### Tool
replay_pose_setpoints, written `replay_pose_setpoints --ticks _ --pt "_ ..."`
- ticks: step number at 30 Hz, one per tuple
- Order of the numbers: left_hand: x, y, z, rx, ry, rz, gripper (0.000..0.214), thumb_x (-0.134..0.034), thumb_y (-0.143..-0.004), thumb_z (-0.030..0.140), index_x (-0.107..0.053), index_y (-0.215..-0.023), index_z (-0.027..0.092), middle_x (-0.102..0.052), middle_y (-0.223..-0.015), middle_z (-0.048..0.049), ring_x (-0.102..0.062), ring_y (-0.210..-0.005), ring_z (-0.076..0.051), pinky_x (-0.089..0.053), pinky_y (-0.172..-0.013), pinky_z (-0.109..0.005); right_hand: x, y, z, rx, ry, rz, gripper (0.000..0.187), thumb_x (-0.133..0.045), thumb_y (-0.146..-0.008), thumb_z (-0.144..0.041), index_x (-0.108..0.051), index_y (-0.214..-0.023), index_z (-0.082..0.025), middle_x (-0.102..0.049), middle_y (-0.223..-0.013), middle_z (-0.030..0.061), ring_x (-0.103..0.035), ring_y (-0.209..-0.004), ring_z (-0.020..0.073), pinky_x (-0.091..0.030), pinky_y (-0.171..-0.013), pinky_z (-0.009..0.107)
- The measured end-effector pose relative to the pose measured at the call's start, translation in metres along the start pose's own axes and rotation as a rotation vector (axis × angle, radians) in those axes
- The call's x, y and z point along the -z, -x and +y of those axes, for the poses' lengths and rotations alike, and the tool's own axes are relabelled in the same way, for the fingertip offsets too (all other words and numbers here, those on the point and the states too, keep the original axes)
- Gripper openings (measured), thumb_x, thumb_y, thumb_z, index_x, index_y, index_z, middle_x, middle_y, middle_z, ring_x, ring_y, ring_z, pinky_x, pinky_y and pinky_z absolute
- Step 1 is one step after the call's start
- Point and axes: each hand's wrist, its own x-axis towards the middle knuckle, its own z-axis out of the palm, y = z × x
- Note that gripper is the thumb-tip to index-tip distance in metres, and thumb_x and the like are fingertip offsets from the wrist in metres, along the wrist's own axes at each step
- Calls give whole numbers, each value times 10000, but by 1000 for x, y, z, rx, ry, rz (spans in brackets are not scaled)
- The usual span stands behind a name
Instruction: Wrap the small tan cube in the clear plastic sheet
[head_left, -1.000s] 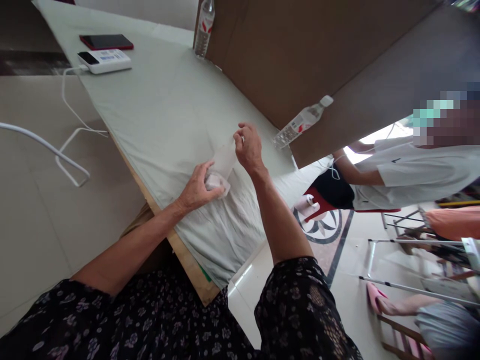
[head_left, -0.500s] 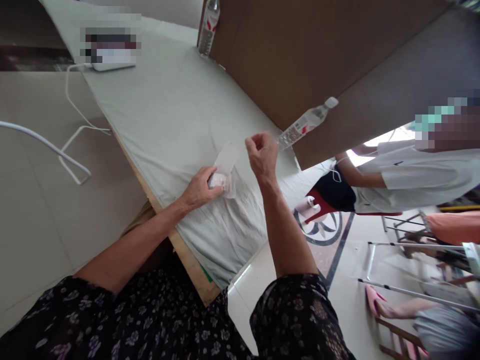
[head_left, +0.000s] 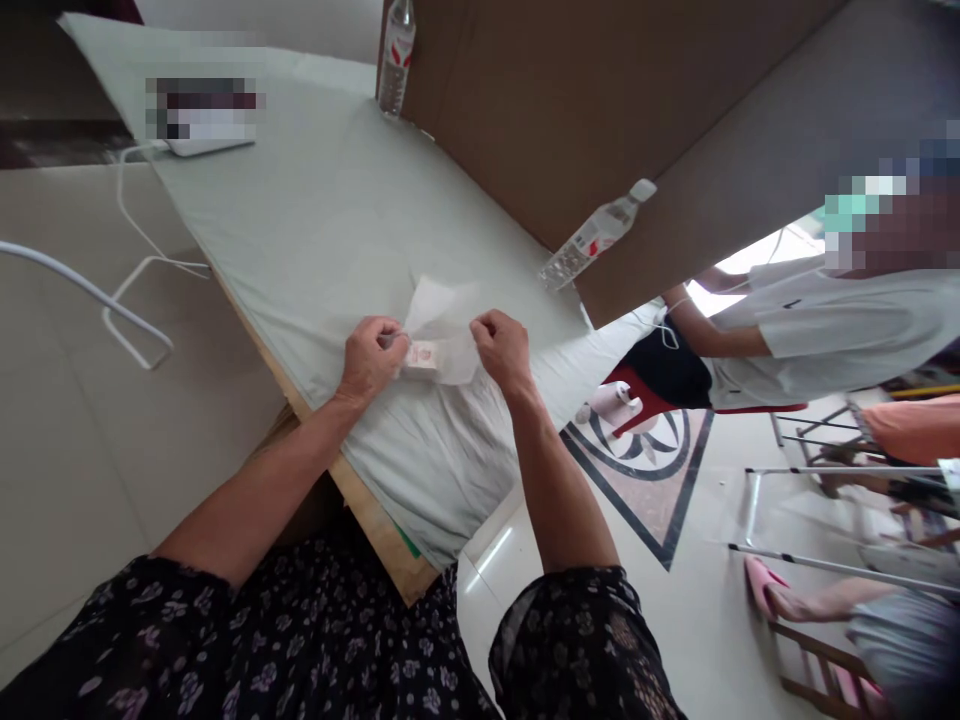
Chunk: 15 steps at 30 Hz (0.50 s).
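A thin clear plastic bag [head_left: 442,312] with a small white packet with red print [head_left: 421,358] in it lies on the pale cloth of the table [head_left: 330,210]. My left hand [head_left: 369,358] pinches the bag's left edge with closed fingers. On the other side, my right hand [head_left: 501,348] pinches its right edge, fingers curled. Both hands hold the bag just above the cloth near the table's front edge.
Two water bottles stand against brown cardboard panels [head_left: 570,110]: one at the back [head_left: 395,58], one leaning on the right [head_left: 594,235]. A white device [head_left: 206,145] with a white cable [head_left: 139,235] lies far left. Another person in a white shirt [head_left: 825,330] sits to the right.
My right hand has come down and left from above the bag to grip its right edge. My left hand shifted from covering the packet to pinching the bag's left edge. The bag is spread wider.
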Motion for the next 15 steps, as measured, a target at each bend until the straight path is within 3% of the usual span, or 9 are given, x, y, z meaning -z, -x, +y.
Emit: replay_pose_setpoints --ticks 5,10,13,15 --pt "8 -10 -9 -36 -200 233 87 -638 -773 221 -570 -723 244 -726 -896 -39 -669 -938 -243 -543 -987 -451 -4 -7 33 -109 -142 76 147 -567 -804 -310 -588 -677 -239 -671 -696 20 -591 -717 196 -483 -760 345" --pt "11 -12 -12 -1 -261 218 84 -629 -755 192 -573 -777 251 -706 -860 -47 -649 -920 -276 -518 -995 -498 -7 4 45 -207 -190 153 75 -600 -760 -300 -632 -773 -234 -708 -758 39 -615 -722 205 -513 -789 373" --pt "10 -12 -13 31 -219 211 191 -627 -750 172 -604 -927 239 -709 -890 -45 -655 -937 -274 -517 -995 -486 0 23 40 -154 -256 235 165 -581 -819 -372 -651 -835 -224 -718 -784 36 -630 -719 195 -527 -790 372" --pt "10 -11 -11 34 -187 224 264 -626 -756 162 -598 -1010 229 -705 -922 -48 -662 -948 -263 -519 -995 -465 7 36 32 -83 -287 216 229 -568 -863 -431 -665 -839 -225 -713 -769 27 -628 -701 188 -528 -755 358"
